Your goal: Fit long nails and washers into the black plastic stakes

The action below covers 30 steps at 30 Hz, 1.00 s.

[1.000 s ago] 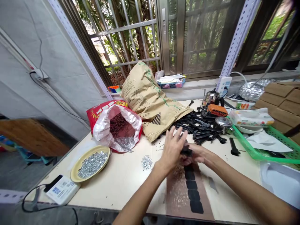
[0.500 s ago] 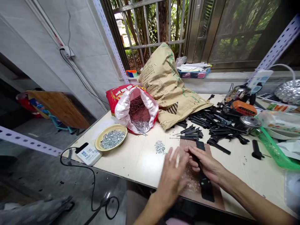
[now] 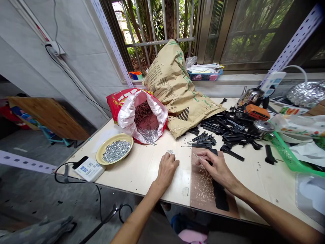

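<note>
My left hand (image 3: 167,169) rests on the bench with its fingers curled together at a small pile of shiny metal pieces (image 3: 170,152); the fingertips and anything in them are hidden. My right hand (image 3: 215,167) is closed over a brown board (image 3: 200,203). From its pinched fingers a thin metal pin (image 3: 196,156) points left. Under and beside that hand, a black strip (image 3: 220,198) lies along the board's right side. Pale crumbs are scattered over the board. Past it lie several black plastic parts with thin metal shafts (image 3: 203,139).
A yellow dish (image 3: 98,159) of small metal pieces stands left, beside a white device (image 3: 89,169) with a cable. Behind are an open red bag (image 3: 114,105) of long metal pins and a brown paper sack (image 3: 165,78). A black-parts heap (image 3: 233,132) and green basket (image 3: 286,154) are right.
My left hand has moved left, away from my right hand, onto the small metal pieces. My right hand stays over the board, the pin now showing. The view has shifted slightly.
</note>
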Each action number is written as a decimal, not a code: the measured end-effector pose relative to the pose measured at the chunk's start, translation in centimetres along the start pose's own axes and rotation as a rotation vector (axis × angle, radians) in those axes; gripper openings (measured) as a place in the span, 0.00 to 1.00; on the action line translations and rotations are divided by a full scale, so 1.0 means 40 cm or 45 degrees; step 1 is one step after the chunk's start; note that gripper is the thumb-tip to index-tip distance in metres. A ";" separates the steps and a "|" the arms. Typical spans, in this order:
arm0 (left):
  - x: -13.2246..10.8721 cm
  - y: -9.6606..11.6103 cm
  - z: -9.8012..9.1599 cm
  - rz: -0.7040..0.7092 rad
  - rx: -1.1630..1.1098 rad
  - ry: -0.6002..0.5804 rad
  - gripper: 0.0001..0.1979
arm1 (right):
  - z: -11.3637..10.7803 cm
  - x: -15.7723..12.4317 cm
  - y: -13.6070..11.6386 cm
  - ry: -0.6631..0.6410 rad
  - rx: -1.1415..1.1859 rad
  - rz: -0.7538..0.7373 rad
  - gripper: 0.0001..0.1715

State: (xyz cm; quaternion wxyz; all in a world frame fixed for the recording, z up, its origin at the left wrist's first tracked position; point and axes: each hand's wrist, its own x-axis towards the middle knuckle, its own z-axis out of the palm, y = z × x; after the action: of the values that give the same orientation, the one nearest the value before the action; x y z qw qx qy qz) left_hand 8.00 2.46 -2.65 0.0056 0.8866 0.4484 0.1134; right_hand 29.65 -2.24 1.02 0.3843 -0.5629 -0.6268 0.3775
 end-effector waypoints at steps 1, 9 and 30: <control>0.002 -0.002 0.001 0.021 0.000 -0.007 0.08 | 0.000 -0.001 -0.001 -0.017 -0.005 -0.001 0.14; -0.001 0.031 -0.027 -0.489 -0.997 0.241 0.08 | 0.009 -0.010 -0.032 0.095 -0.218 -0.320 0.09; -0.016 0.171 -0.117 -0.899 -2.109 0.217 0.14 | 0.003 -0.080 -0.065 0.278 -0.982 -0.664 0.10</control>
State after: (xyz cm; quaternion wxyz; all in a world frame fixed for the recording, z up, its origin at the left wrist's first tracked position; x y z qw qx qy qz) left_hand 12.09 -2.55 2.56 0.6432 0.3981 0.4679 0.4570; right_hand 28.69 -5.63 3.15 0.2929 -0.5249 -0.7974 -0.0529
